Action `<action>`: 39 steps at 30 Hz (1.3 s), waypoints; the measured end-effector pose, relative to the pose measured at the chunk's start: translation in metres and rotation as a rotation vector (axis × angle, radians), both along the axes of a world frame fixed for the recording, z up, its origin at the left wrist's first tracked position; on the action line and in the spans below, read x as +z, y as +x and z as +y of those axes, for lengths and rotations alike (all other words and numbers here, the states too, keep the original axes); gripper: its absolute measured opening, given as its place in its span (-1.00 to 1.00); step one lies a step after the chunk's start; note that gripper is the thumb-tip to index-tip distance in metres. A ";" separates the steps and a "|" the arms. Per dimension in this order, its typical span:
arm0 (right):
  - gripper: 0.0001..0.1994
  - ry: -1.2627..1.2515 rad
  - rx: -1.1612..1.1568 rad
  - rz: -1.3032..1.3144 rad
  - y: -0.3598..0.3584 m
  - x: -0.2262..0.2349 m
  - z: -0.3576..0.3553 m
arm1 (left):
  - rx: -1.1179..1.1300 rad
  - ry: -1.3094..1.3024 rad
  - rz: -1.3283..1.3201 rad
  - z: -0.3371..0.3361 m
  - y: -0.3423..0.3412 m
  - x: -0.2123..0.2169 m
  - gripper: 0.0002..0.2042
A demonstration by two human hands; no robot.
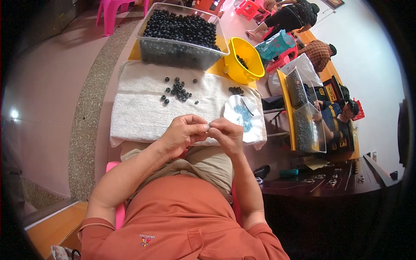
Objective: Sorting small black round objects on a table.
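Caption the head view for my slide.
Both hands, left hand and right hand, pinch a small dark ring above a white towel.

we see an evenly lit indoor scene, bright and soft, with pale wash on the white wall (368, 65) at upper right. a small glare spot sits on the pink floor (14, 114) at far left. shadows are faint under the hands. the fisheye bends straight edges near the rim, and a black vignette closes the corners. the far people look soft and small; the white towel (138, 112) is sharp.

shirt: rust-orange, short sleeves | trousers: beige | forearms: bare
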State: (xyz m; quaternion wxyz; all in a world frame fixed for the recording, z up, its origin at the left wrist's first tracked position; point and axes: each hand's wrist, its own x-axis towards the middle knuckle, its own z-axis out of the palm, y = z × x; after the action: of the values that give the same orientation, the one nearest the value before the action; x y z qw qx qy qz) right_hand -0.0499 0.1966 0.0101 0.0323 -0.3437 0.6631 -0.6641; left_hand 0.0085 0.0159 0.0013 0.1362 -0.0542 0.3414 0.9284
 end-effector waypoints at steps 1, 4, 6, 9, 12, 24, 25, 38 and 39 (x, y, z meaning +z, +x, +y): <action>-0.89 0.007 0.085 -0.203 -0.003 0.006 0.003 | 0.003 0.000 -0.002 0.000 0.001 0.002 -0.90; -0.93 0.051 0.168 -0.454 -0.009 0.013 0.009 | -0.040 -0.005 0.016 0.001 0.005 0.006 -0.90; -0.94 0.017 0.225 -0.497 -0.012 0.012 0.008 | -0.059 0.015 0.030 -0.001 0.005 0.005 -0.87; -0.91 0.041 0.136 -0.396 -0.008 0.007 0.004 | -0.050 0.012 -0.005 -0.002 0.004 0.007 -0.90; -0.87 0.251 -0.184 0.387 0.007 0.008 -0.011 | 0.014 0.014 -0.028 -0.002 -0.002 -0.001 -0.90; -0.84 0.485 -0.208 0.375 -0.038 -0.003 -0.030 | 0.265 0.111 -0.053 -0.016 -0.009 -0.007 -0.88; -0.84 0.518 -0.231 0.391 -0.049 -0.009 -0.032 | 0.276 0.122 -0.053 -0.019 -0.011 -0.008 -0.88; -0.83 0.925 -0.208 0.484 -0.070 -0.004 -0.066 | 0.322 0.124 -0.060 -0.029 -0.013 -0.004 -0.87; -0.83 0.914 -0.195 0.522 -0.070 -0.005 -0.066 | 0.319 0.122 -0.061 -0.029 -0.013 -0.004 -0.87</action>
State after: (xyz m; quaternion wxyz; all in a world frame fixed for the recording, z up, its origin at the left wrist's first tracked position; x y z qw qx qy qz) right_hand -0.1199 0.1306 0.0053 -0.0494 -0.3851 0.8996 -0.2001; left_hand -0.0044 -0.0127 -0.0030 0.0005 -0.1276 0.2671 0.9552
